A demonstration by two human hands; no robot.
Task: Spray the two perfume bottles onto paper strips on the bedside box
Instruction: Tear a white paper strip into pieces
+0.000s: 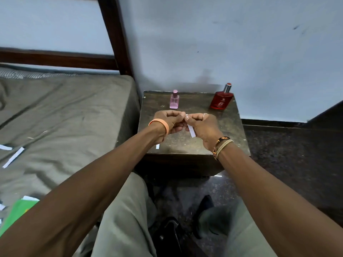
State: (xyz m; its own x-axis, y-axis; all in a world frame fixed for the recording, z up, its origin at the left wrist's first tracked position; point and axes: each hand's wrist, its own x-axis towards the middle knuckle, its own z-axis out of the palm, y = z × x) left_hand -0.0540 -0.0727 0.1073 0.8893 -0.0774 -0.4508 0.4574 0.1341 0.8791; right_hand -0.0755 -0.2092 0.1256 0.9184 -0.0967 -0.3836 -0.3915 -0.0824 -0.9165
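Note:
A small pink perfume bottle (174, 99) stands at the back left of the dark bedside box (230, 125). A larger red perfume bottle (221, 99) with a silver cap stands at the back right. Above the middle of the box, my left hand (168, 122) and my right hand (201, 127) meet, and both pinch the top end of a white paper strip (191, 131) that hangs down between them. Another bit of white strip (157, 146) shows under my left wrist, near the box's front edge.
A bed with a grey-green sheet (65, 117) lies to the left, with loose white paper strips (14, 157) on it and a green item (16, 212) at its near corner. A dark wooden bedpost (115, 34) and a pale wall stand behind. My knees are below the box.

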